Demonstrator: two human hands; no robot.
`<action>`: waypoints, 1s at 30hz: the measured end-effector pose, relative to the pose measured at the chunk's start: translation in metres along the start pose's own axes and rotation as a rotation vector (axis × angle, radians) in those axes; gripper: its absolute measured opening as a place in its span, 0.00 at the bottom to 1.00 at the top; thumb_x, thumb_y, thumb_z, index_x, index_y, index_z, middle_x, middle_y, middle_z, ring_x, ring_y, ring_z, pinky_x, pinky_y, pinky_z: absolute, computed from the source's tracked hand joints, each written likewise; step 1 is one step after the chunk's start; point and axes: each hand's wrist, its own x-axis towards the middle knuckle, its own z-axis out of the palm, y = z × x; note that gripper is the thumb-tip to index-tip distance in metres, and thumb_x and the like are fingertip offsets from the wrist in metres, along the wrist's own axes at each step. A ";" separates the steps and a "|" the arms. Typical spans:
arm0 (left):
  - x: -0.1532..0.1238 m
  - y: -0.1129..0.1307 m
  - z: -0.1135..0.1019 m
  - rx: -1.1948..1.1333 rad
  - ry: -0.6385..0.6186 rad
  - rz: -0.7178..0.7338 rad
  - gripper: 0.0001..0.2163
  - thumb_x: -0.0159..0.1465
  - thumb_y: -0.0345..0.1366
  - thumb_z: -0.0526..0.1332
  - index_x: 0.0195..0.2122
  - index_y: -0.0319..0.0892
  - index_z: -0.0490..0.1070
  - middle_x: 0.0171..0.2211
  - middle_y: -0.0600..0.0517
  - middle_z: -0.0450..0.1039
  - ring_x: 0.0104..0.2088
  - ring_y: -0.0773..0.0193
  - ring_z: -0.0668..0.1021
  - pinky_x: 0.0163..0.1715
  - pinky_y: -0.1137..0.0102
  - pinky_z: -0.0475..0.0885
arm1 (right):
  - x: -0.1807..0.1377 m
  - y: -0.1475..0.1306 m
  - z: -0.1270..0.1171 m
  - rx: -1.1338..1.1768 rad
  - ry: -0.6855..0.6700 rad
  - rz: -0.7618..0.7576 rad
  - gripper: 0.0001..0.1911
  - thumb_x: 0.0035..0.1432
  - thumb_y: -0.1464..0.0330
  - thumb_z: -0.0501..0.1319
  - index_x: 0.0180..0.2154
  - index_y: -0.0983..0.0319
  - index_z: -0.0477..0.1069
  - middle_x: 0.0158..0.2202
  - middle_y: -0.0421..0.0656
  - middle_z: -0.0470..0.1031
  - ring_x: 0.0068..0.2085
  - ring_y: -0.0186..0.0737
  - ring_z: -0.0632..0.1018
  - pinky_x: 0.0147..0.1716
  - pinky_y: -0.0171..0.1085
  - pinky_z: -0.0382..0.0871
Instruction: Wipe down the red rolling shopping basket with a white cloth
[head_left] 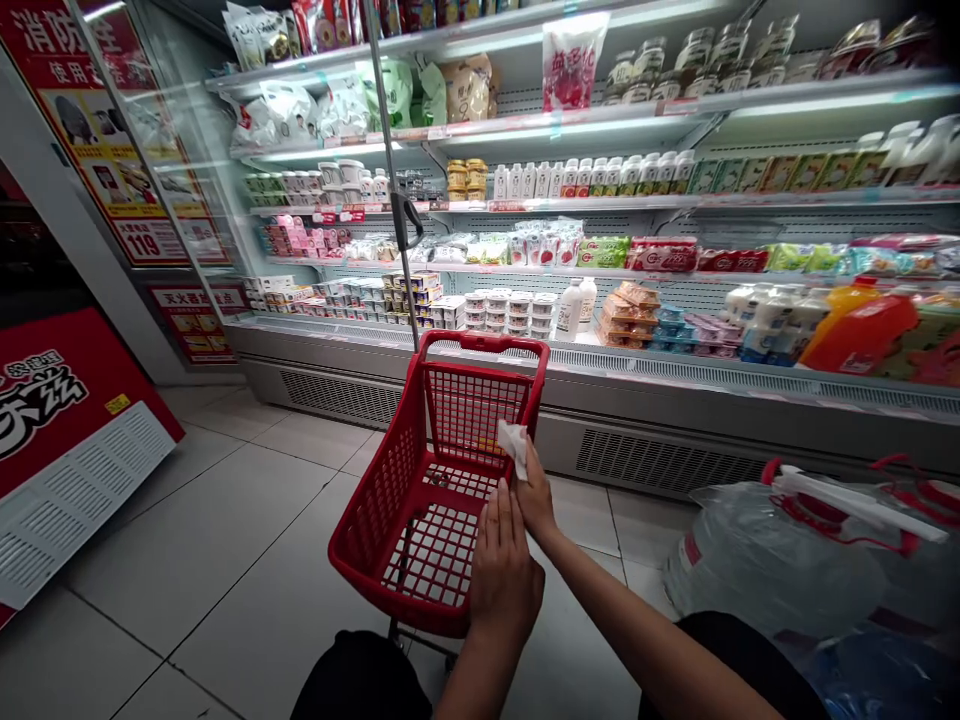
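Observation:
A red plastic shopping cart (367, 490) stands in front of me, its basket made of open grid. My right hand (535, 500) is closed on a white tissue (513, 444), which sticks out past the fingertips near the cart's right-hand side. Just nearer to me, my left hand (506, 565) lies flat with fingers stretched out and close together, over the cart's right side edge. The palm is hidden, and I see nothing held in it. Both hands are close together.
A lit refrigerated display (480, 370) with several stocked shelves runs across the back. Large water jugs (765, 560) stand on the right. At left is a red and white freezer cabinet (90, 490). Pale tiles (225, 560) cover the floor.

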 end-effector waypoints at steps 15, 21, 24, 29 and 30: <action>-0.002 -0.011 -0.004 -0.017 -0.016 -0.008 0.37 0.54 0.24 0.59 0.68 0.36 0.59 0.75 0.38 0.49 0.71 0.44 0.61 0.66 0.51 0.67 | 0.101 -0.028 -0.067 -0.233 0.113 -0.291 0.24 0.67 0.66 0.54 0.62 0.56 0.73 0.62 0.46 0.75 0.61 0.51 0.77 0.60 0.52 0.71; 0.000 -0.018 -0.004 -0.036 -0.010 0.015 0.36 0.54 0.25 0.59 0.67 0.35 0.60 0.74 0.37 0.50 0.71 0.45 0.61 0.67 0.52 0.66 | 0.048 -0.005 -0.045 -0.379 -0.313 -0.589 0.27 0.66 0.75 0.54 0.63 0.53 0.71 0.64 0.43 0.73 0.67 0.47 0.70 0.68 0.53 0.64; 0.004 -0.023 -0.008 -0.058 0.022 0.014 0.35 0.56 0.24 0.58 0.67 0.34 0.58 0.74 0.36 0.51 0.72 0.46 0.61 0.67 0.53 0.66 | 0.009 -0.004 -0.042 -0.353 -0.427 -0.707 0.28 0.68 0.74 0.55 0.67 0.55 0.65 0.64 0.45 0.73 0.67 0.45 0.70 0.68 0.51 0.64; -0.001 -0.047 -0.016 -0.004 0.018 -0.007 0.37 0.60 0.24 0.56 0.72 0.34 0.50 0.73 0.37 0.53 0.72 0.51 0.61 0.68 0.53 0.64 | 0.030 -0.009 -0.056 -0.328 -0.601 -0.767 0.26 0.71 0.73 0.53 0.67 0.54 0.66 0.65 0.43 0.72 0.68 0.42 0.69 0.69 0.50 0.63; -0.005 -0.055 -0.018 0.022 -0.001 -0.016 0.36 0.62 0.25 0.55 0.73 0.36 0.48 0.73 0.38 0.55 0.71 0.52 0.62 0.68 0.52 0.64 | 0.044 -0.009 -0.060 -0.336 -0.594 -0.745 0.25 0.71 0.73 0.53 0.66 0.53 0.67 0.65 0.43 0.72 0.68 0.42 0.69 0.69 0.50 0.62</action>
